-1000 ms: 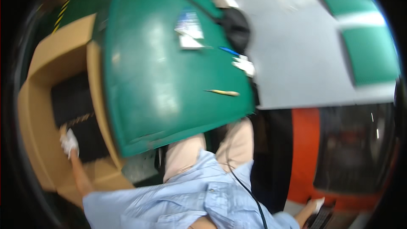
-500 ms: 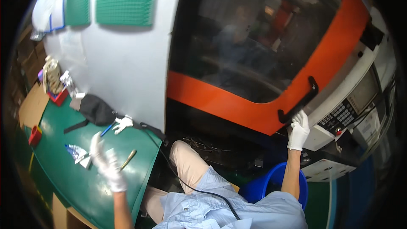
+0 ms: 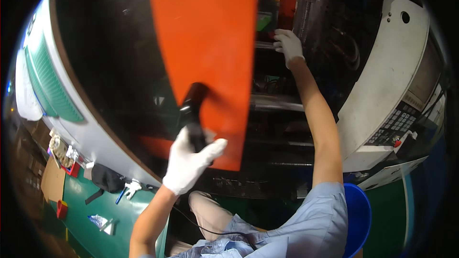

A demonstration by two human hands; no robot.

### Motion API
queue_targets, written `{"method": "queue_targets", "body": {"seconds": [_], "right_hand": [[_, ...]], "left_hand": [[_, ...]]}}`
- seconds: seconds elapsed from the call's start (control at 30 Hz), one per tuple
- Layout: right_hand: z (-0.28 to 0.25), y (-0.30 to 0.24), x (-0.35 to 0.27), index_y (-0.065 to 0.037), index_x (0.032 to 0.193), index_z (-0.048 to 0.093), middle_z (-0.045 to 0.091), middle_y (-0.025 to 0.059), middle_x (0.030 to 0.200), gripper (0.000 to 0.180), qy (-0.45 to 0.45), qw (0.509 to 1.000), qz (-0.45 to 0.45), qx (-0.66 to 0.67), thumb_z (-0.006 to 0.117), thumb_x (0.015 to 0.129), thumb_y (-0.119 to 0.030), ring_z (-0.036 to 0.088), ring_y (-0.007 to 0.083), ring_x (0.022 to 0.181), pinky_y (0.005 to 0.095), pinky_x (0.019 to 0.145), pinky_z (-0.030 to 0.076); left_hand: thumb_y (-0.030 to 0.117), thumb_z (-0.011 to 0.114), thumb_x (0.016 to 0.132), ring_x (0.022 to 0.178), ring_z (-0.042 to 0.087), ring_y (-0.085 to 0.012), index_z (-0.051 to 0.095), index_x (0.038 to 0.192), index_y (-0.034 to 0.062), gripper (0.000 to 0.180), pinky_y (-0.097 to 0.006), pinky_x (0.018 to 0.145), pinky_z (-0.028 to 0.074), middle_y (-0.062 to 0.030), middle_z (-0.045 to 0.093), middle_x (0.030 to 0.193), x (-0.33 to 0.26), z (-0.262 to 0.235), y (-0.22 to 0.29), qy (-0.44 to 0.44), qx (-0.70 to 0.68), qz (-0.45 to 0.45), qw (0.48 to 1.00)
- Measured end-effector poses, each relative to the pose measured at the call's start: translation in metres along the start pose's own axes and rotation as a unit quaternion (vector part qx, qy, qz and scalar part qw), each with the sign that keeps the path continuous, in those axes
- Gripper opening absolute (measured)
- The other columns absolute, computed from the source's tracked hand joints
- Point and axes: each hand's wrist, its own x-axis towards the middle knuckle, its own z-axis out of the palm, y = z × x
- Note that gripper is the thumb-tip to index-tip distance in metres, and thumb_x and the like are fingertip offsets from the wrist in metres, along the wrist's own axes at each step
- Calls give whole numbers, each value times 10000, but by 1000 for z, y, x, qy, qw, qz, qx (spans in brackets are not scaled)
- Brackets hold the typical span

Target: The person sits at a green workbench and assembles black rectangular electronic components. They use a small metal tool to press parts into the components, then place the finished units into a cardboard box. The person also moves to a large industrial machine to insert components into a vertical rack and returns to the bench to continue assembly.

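Observation:
My left hand point(image 3: 189, 162), in a white glove, is around the lower end of the black door handle point(image 3: 193, 102), its thumb standing out to the right. The handle sits on the orange machine door point(image 3: 215, 57), which is slid to the left and blurred. Through the opening, my right hand point(image 3: 289, 48), also gloved in white, reaches far into the machine. Its fingers point left, stretched and slightly bent, close to a small green part point(image 3: 263, 21) inside. I see nothing held in it. Metal bars point(image 3: 277, 102) run across the opening below that hand.
A white control panel point(image 3: 392, 119) with keys and a red button stands on the right, a blue bin point(image 3: 357, 220) below it. On the green table point(image 3: 81, 210) at lower left lie a black bag point(image 3: 106, 177), a spare glove point(image 3: 132, 188) and a red tape dispenser point(image 3: 62, 209).
The orange door has moved left, exposing the machine's inside. My left hand has come from above the table onto the handle. My right hand has left the handle and entered the machine.

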Motion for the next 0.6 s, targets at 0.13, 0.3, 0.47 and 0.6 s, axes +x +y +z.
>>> {"method": "queue_targets", "body": {"seconds": [0.13, 0.3, 0.47, 0.6], "right_hand": [[28, 25, 94, -45, 1255, 607, 660, 77, 969, 330, 2, 995, 100, 21, 643, 973, -212, 629, 165, 719, 292, 628, 522], [64, 76, 208, -8, 1204, 610, 648, 118, 840, 425, 24, 981, 151, 123, 727, 919, -301, 600, 226, 565, 342, 489, 504], [115, 104, 246, -18, 1114, 653, 647, 115, 865, 378, 68, 959, 169, 219, 753, 898, -312, 604, 260, 581, 377, 533, 540], [104, 113, 300, 22, 1074, 651, 666, 93, 789, 291, 83, 952, 108, 274, 711, 932, -224, 647, 244, 585, 359, 523, 539]], "left_hand": [[83, 758, 899, 429, 561, -165, 515, 886, 59, 244, -276, 431, 438, -59, 574, 590, 21, -10, -10, 150, -63, -11, 987], [131, 600, 979, 330, 419, -164, 400, 806, 114, 265, -299, 356, 384, -44, 441, 471, 31, -20, -17, 278, -3, 29, 960], [118, 558, 993, 291, 335, -136, 379, 862, 126, 222, -296, 299, 322, -14, 381, 451, 33, -39, -34, 319, 1, 75, 945], [127, 573, 985, 314, 324, -114, 372, 851, 141, 242, -284, 309, 298, 6, 371, 474, 47, -42, -52, 303, -61, 78, 948]]}}
